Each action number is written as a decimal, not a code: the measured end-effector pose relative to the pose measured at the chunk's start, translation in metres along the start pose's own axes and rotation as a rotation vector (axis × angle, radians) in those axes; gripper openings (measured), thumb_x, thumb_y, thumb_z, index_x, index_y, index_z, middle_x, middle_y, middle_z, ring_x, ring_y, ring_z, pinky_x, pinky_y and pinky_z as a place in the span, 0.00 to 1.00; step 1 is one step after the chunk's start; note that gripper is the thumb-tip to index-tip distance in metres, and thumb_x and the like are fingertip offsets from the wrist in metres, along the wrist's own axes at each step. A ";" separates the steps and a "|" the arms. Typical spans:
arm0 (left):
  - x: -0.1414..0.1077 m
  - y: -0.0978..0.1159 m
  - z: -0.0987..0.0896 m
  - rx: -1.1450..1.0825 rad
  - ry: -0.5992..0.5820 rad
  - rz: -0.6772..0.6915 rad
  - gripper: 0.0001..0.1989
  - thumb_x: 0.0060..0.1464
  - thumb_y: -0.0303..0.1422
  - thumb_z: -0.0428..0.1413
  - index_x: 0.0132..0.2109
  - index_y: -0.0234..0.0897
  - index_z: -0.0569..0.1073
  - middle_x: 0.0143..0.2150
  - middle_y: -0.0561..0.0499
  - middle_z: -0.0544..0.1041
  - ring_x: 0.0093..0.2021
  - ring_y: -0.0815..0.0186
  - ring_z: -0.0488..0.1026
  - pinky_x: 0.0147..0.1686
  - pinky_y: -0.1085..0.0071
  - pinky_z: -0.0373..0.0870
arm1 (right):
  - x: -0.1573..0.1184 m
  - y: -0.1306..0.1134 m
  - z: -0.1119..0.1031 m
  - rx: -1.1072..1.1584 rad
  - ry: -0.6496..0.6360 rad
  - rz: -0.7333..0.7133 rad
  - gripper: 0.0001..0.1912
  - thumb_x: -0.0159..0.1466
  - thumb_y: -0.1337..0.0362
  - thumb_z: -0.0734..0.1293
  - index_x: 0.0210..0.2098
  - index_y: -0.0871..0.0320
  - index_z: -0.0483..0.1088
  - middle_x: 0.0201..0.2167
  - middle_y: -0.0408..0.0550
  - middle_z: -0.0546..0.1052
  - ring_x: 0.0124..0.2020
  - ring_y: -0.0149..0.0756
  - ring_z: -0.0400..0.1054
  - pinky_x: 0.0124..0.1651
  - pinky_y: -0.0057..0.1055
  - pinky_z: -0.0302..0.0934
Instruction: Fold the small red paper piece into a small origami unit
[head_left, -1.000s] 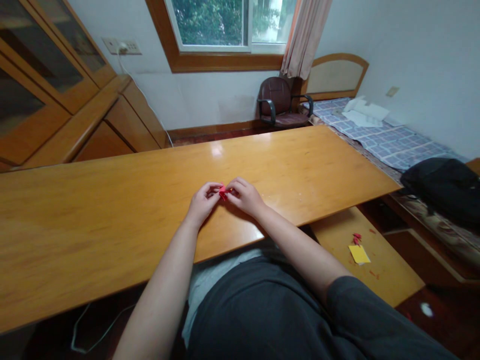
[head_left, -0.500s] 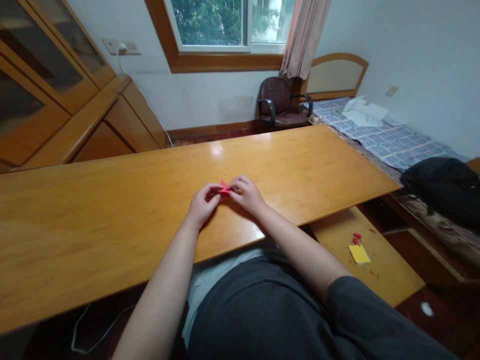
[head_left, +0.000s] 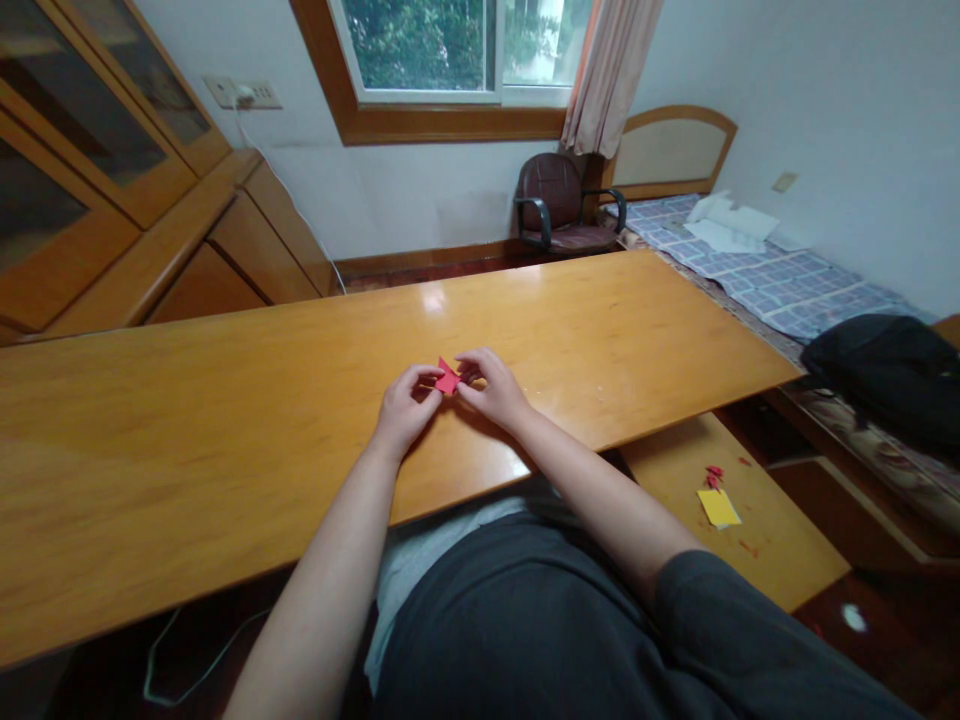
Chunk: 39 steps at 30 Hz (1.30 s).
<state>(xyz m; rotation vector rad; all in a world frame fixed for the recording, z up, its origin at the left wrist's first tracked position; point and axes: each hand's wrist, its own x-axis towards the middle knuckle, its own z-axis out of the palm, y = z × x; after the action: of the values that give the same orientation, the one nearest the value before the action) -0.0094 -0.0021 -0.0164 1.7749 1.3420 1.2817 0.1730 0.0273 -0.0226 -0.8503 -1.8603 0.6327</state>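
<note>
Table (head_left: 225, 430) beneath, red paper (head_left: 447, 379) seems held between left hand (head_left: 405, 407) and right hand (head_left: 495, 390).

Glossy wood, matt paper and cloth.
The table (head_left: 225, 420) is smooth varnished wood with shiny highlights; the cabinet (head_left: 176, 250) is satin wood with glass panes (head_left: 105, 110). The red paper (head_left: 448, 380) looks matt, as does the yellow paper (head_left: 718, 508). The chair (head_left: 550, 180) looks like smooth leather with plastic arms (head_left: 537, 210). Curtain (head_left: 611, 75), sheet (head_left: 787, 285) and shirt (head_left: 525, 620) are cloth, the shirt matt; the bag (head_left: 877, 365) looks like dull fabric.
</note>
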 end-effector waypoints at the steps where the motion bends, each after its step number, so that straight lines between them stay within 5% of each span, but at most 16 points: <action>1: 0.000 0.001 0.000 -0.004 0.004 -0.002 0.12 0.52 0.32 0.58 0.45 0.38 0.75 0.43 0.48 0.79 0.41 0.63 0.77 0.44 0.66 0.74 | 0.000 0.000 0.000 0.000 0.001 -0.001 0.16 0.61 0.69 0.66 0.49 0.57 0.68 0.40 0.48 0.72 0.38 0.32 0.69 0.43 0.32 0.68; 7: -0.001 0.003 -0.001 0.008 0.021 0.006 0.11 0.52 0.33 0.58 0.44 0.39 0.76 0.42 0.49 0.79 0.40 0.64 0.77 0.44 0.67 0.74 | 0.001 -0.007 -0.005 -0.031 -0.019 -0.047 0.06 0.62 0.70 0.65 0.39 0.58 0.71 0.35 0.47 0.72 0.36 0.32 0.68 0.41 0.30 0.67; 27: -0.001 0.001 -0.003 0.094 0.020 0.111 0.07 0.56 0.34 0.57 0.41 0.38 0.77 0.39 0.49 0.80 0.39 0.64 0.76 0.44 0.67 0.72 | 0.001 -0.008 -0.006 0.109 -0.056 -0.032 0.05 0.64 0.65 0.67 0.38 0.58 0.75 0.38 0.48 0.75 0.40 0.33 0.70 0.42 0.30 0.66; 39: -0.001 0.004 -0.004 0.052 -0.021 0.059 0.12 0.58 0.40 0.56 0.42 0.38 0.77 0.39 0.49 0.80 0.40 0.62 0.76 0.44 0.67 0.71 | 0.003 -0.007 -0.005 0.121 -0.030 0.050 0.10 0.66 0.59 0.67 0.35 0.59 0.74 0.33 0.46 0.75 0.36 0.32 0.69 0.38 0.28 0.64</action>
<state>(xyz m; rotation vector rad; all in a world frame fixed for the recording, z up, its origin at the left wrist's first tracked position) -0.0119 -0.0047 -0.0115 1.8705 1.3316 1.2667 0.1750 0.0255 -0.0135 -0.8143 -1.8127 0.7849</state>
